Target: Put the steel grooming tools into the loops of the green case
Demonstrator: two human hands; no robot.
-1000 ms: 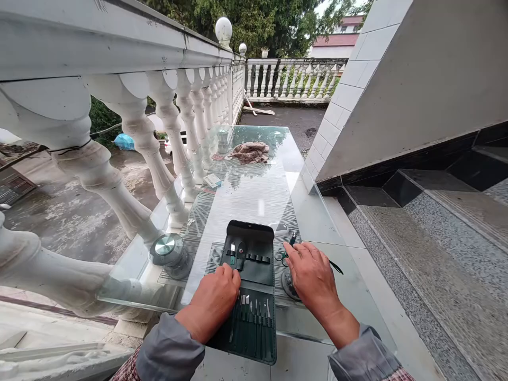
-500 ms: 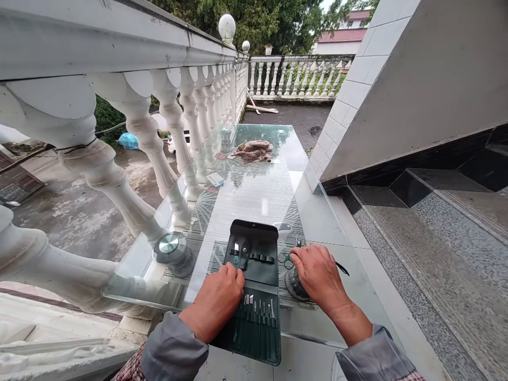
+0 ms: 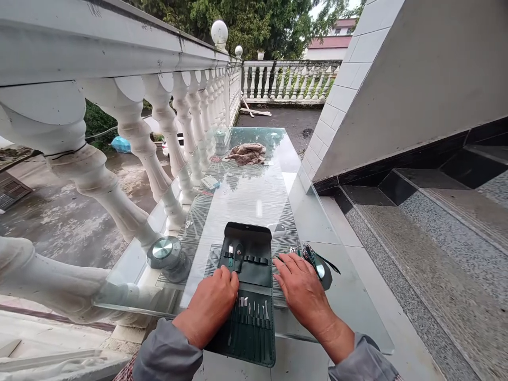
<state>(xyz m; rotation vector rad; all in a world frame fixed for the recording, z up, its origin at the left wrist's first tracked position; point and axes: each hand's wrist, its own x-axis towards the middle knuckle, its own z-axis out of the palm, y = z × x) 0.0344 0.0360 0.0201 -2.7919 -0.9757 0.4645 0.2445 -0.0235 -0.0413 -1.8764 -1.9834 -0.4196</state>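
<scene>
A dark green manicure case [image 3: 254, 278] lies unfolded on the glass table [image 3: 333, 312]. Several slim metal tools [image 3: 254, 312] stand in loops in its lower half, and a small green-handled tool [image 3: 230, 256] sits in the upper left. My left hand [image 3: 210, 302] is closed on the case's left edge, its fingertips partly hidden. Just right of the case, my right hand [image 3: 304, 291] is open, palm down, fingers stretched toward the case. Beyond it, a small pile of nail tools [image 3: 311, 255] with a black strap rests on the glass, partly covered by the hand.
Round glass-and-metal table supports [image 3: 169, 256] show under the glass. Farther along lie a small box [image 3: 210, 182] and a crumpled brown cloth [image 3: 246, 153]. A white balustrade [image 3: 130, 137] runs along the left; stone steps [image 3: 400, 238] rise on the right.
My right hand has let go of the nail tools on the right, moved left toward the case and spread its fingers. My left hand stays on the case. The view has shifted slightly.
</scene>
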